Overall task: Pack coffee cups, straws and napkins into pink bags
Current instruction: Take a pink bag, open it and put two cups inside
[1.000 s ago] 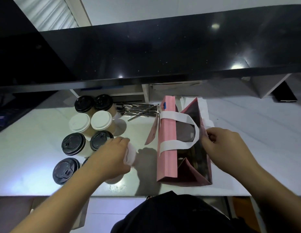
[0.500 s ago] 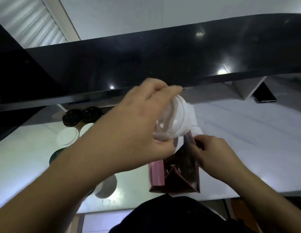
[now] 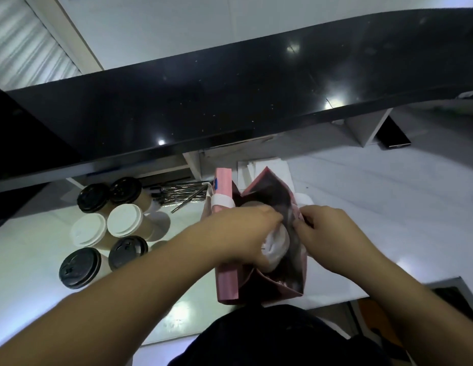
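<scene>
A pink paper bag with white handles stands open on the white counter. My left hand grips a white-lidded coffee cup inside the bag's mouth. My right hand pinches the bag's right rim and holds it open. Several more cups stand to the left: some with black lids, some with white lids. Wrapped straws lie behind them. White napkins lie behind the bag.
A black raised counter ledge runs across the back above the worktop. A dark flat device lies at the far right. The white counter's front edge is close to my body.
My left hand took a white-lidded cup from the group, lifted it high over the bag, and now has it lowered into the bag. My right hand kept hold of the bag's rim.
</scene>
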{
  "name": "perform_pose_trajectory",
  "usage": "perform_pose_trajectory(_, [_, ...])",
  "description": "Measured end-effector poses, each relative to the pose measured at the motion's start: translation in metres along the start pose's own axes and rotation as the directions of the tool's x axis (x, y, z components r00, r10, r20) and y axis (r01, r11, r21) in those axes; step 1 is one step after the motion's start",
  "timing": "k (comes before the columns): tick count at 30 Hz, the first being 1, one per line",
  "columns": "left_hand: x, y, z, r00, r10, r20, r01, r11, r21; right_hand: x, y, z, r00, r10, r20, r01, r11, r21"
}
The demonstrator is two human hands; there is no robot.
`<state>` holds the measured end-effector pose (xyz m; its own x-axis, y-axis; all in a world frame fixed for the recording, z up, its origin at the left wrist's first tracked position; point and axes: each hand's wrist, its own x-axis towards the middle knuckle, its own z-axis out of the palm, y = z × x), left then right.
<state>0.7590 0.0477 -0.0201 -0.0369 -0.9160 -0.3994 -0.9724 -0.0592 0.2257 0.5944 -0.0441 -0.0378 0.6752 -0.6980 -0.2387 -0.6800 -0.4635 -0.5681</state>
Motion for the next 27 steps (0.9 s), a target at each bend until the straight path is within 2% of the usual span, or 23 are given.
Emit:
perform_pose_trajectory(4, [0.018, 0.000, 0.023, 0.995, 0.084, 0.052, -0.089, 0.989, 0.121, 0.003, 0.002, 0.002, 1.000, 0.007, -0.014, -0.007, 1.000, 0.006])
perform_pose_trajectory(8, [0.025, -0.006, 0.039, 0.987, 0.156, 0.036, -0.160, 0.969, 0.188, 0.002, 0.002, 0.003, 1.000, 0.009, -0.020, -0.008, 1.000, 0.016])
perform_pose_trajectory(17, [0.023, -0.013, 0.062, 0.966, 0.252, 0.059, -0.258, 0.950, 0.175, -0.001, 0.001, 0.003, 0.999, 0.012, -0.048, -0.011, 0.999, 0.031])
perform_pose_trajectory(25, [0.020, -0.023, 0.074, 0.946, 0.322, -0.027, -0.317, 0.940, 0.127, -0.002, -0.001, 0.002, 0.998, 0.039, -0.048, -0.038, 0.999, 0.032])
perform_pose_trajectory(27, [0.020, -0.026, 0.070, 0.945, 0.327, 0.000, -0.325, 0.939, 0.111, -0.002, -0.002, 0.002, 0.997, 0.061, -0.043, -0.060, 0.998, 0.035])
